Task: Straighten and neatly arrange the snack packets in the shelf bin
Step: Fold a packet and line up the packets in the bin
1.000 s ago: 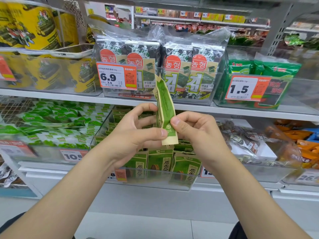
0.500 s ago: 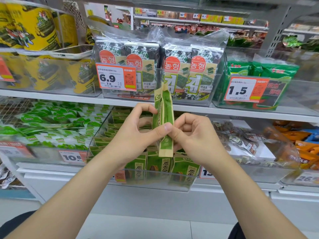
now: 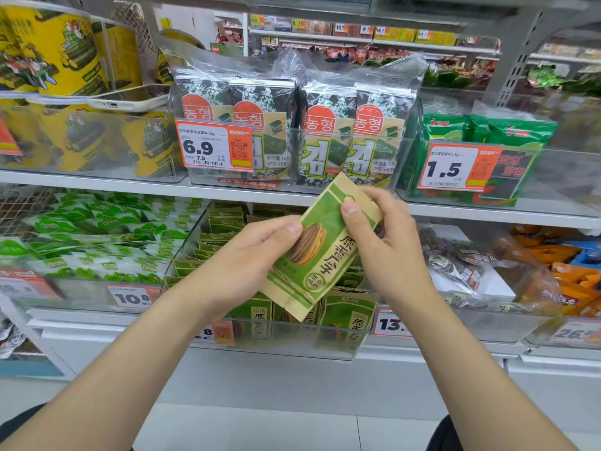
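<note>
The green-and-tan paper snack packet (image 3: pixel 320 252), edge-on a moment ago, now shows its printed face, top tilted toward one o'clock. The left hand (image 3: pixel 247 255) and right hand (image 3: pixel 387 249) pinch it above the clear plastic shelf bin (image 3: pixel 286 349) at six o'clock, probably ready to be slotted back in.

Both the left hand (image 3: pixel 257 255) and right hand (image 3: pixel 383 242) pinch a tilted green packet (image 3: pixel 320 247) apparently above the clear bin (image 3: pixel 292 340).

The left hand (image 3: pixel 250 255) and the right hand (image 3: pixel 387 252) are bare, with short trimmed nails at the fingertips (image 3: pixel 294 227). Far behind the fingers, dark clothing (image 3: pixel 19 421) shows beside each forearm.
</note>
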Available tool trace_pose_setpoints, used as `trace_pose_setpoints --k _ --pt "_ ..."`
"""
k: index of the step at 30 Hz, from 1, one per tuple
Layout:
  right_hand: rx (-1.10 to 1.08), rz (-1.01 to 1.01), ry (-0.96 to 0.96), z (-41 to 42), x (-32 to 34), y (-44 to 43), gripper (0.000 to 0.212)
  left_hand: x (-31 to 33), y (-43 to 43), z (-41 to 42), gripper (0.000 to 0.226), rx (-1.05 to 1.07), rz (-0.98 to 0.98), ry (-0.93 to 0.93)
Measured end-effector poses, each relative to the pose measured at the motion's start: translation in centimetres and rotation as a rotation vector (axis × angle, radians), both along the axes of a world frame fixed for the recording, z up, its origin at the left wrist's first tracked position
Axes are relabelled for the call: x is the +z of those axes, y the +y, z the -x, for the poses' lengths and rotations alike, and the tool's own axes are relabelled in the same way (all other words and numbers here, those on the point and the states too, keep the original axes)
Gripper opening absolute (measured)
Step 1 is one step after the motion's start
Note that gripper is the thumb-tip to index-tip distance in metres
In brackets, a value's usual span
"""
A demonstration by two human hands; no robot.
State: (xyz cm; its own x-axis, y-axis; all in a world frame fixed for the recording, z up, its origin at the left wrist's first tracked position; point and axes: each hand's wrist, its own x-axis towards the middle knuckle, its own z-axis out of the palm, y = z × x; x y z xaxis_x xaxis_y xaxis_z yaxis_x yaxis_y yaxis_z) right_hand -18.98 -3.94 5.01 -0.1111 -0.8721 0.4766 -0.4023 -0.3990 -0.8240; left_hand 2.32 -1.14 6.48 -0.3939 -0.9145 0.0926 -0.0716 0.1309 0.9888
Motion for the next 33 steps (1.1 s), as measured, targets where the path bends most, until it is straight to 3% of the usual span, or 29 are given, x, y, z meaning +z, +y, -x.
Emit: trace_pose_setpoints --k 3,9,12,15,18,23,30,33 --pt "0.161 -0.072 -0.186 0.0 0.4 0.3 0.014 -0.3 -0.5 -0.5 0.038 -0.047 0.048 -0.107" --pt "0.152 0.07 0.028 0.2 0.0 0.2 0.009 -1.0 -1.1 -0.9 0.026 -0.034 0.13 -0.227" --pt "0.068 0.174 0.155 0.2 0.0 0.5 0.007 -1.4 -2.0 -2.6 0.024 0.069 0.399 -0.602" --pt "0.052 0.287 0.159 -0.1 0.2 1.0 0.009 -2.2 -2.8 -4.1 0.033 0.092 0.52 -0.985" --pt "0.065 0.365 0.261 -0.7 0.1 1.5 0.012 -3.6 -3.4 -3.9 0.017 0.098 0.559 -0.996" --pt "0.184 0.355 0.437 -0.9 0.1 1.5 0.015 -4.3 -3.9 -3.5 0.023 0.183 0.563 -1.098" --pt "0.148 0.419 0.422 -0.4 0.3 1.7 0.012 -4.0 -4.1 -3.5 0.006 0.184 0.499 -1.092" --pt "0.224 0.357 0.51 -0.4 -0.2 1.5 0.014 -4.1 -4.1 -3.4 0.003 0.17 0.49 -1.062"
